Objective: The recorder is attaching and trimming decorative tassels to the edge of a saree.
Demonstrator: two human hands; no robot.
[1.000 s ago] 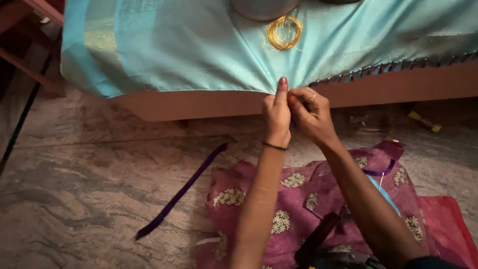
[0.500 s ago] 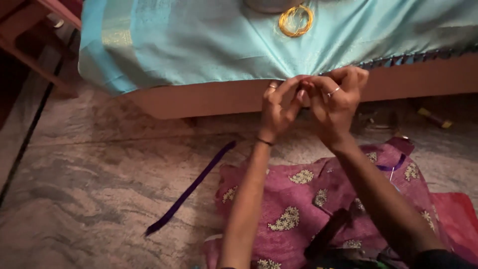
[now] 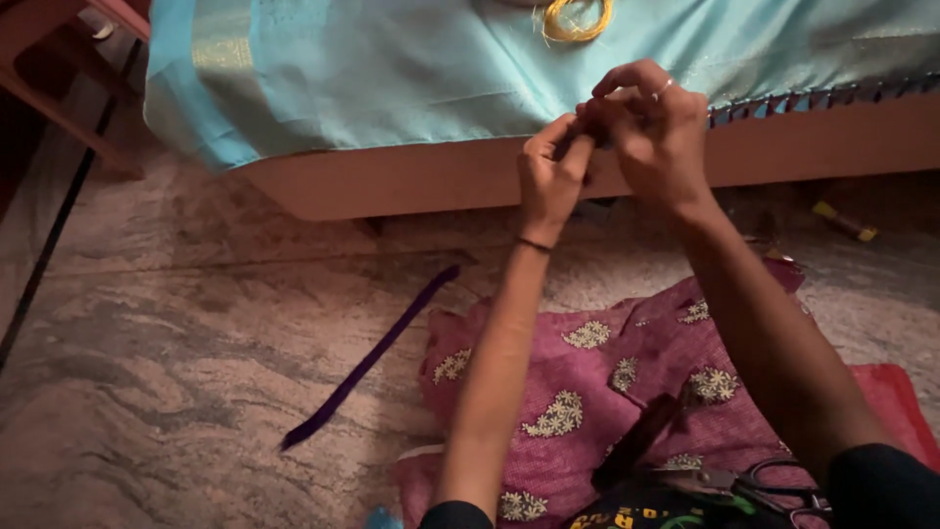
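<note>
Blue cloth hangs over the wooden edge just behind both hands, its hem running left to right. Since a moment ago the hands have risen and drawn closer together. Left hand and right hand pinch fingertips together at the hem; what they grip is too small to tell.

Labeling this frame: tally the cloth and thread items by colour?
Light blue cloth: 1
Pink embroidered cloth: 1
Purple strip: 1
Yellow thread coil: 1
Red cloth: 1
Total: 5
The left hand and right hand meet at the blue cloth's edge.
</note>
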